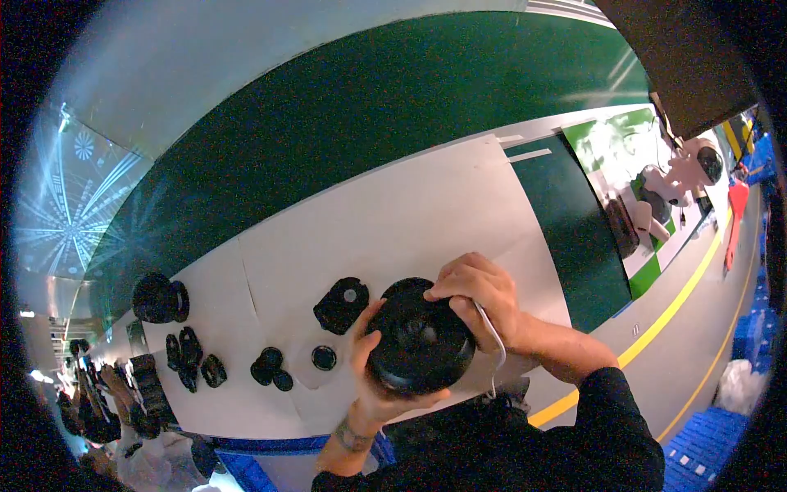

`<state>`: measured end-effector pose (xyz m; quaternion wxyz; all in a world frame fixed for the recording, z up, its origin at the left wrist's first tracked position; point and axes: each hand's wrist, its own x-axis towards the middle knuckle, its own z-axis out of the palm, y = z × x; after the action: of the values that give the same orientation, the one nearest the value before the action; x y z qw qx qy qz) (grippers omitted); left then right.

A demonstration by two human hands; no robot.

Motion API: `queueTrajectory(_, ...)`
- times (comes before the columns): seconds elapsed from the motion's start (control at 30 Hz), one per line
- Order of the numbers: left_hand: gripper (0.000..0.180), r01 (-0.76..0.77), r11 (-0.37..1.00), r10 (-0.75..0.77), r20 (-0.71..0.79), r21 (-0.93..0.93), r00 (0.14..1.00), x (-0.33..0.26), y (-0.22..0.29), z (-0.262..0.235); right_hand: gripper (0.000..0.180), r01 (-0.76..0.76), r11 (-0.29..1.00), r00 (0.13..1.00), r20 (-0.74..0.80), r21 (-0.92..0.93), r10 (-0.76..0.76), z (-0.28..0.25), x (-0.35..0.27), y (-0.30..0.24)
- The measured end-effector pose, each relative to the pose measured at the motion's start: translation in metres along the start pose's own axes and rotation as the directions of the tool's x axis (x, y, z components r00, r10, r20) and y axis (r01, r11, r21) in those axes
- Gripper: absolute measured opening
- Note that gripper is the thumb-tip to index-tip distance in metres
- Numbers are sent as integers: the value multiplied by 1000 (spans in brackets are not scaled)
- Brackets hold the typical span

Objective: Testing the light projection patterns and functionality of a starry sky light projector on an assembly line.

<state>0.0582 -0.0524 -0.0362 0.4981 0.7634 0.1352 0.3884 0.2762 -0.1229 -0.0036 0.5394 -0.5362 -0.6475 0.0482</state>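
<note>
While loose black parts point(270, 359) lie leftward on surface point(426, 213), your left hand point(375, 398) cups round black housing point(422, 340) over near edge, right hand point(484, 291) grips its rim; step looks like two-handed handling, next calling for steady left support.

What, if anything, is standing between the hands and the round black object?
Nothing visible: the left hand holds the round black object and the right hand touches it. A white cord runs beside the right hand.

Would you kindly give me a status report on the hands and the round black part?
Left hand cupping round black part. Right hand at its rim. White cord close beside right hand, possible snag.
</note>
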Motion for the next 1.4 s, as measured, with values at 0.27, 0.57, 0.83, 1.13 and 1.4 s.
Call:
queueTrajectory(0.27,121,-5,1000,5,13,4,1000,-4,-4,0,21,0,1000,1000,-3,31,0,0,-2,0)
queueTrajectory(0.57,121,-21,999,22,-14,30,1000,-4,-2,1,21,5,999,999,-32,41,-4,2,-5,-1)
queueTrajectory(0.83,104,70,993,-76,-70,-93,995,-5,11,6,19,102,994,993,-65,39,-100,8,-8,-4)
queueTrajectory(1.13,92,20,976,-31,-49,-215,998,-22,9,1,21,166,980,985,-74,111,-158,10,-14,-10)
queueTrajectory(1.4,99,49,986,-55,-34,-160,998,-28,12,-2,22,212,968,977,-56,135,-206,13,-13,-12)
